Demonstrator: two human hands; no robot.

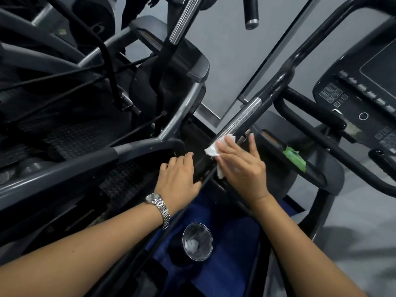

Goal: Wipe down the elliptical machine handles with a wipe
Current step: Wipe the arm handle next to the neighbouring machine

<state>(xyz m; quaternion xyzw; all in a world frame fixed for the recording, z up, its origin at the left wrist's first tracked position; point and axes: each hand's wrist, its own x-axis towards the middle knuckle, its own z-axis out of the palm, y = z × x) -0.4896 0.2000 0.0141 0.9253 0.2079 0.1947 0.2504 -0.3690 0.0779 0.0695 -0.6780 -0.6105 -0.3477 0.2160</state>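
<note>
Head view. The right hand (242, 168) lies with straight, spread fingers (224, 145) on a white wipe (212, 150) and presses it against the lower end of the elliptical handle (243, 117). The thumb stands out straight on the other side of the bar. One corner of the wipe shows beyond the fingertips and another fold hangs out under the palm. Above the wipe the handle's ribbed silver section is bare, and higher up it turns into a black tube that runs toward the top right.

The left hand (180, 174) rests just beside the right, on a dark part of the machine frame (199, 166), with its fingers loosely bent. Whether they grip the frame cannot be told. A metal wristwatch (157, 203) sits on the left wrist.

Below and between the forearms stands a round mesh bin (201, 230) on a blue floor mat (231, 213), with crumpled white material inside. To the right is the console (362, 91), and below it a green packet (294, 156) lies on a dark tray (317, 174). A second ribbed handle (184, 18) rises at top centre.
</note>
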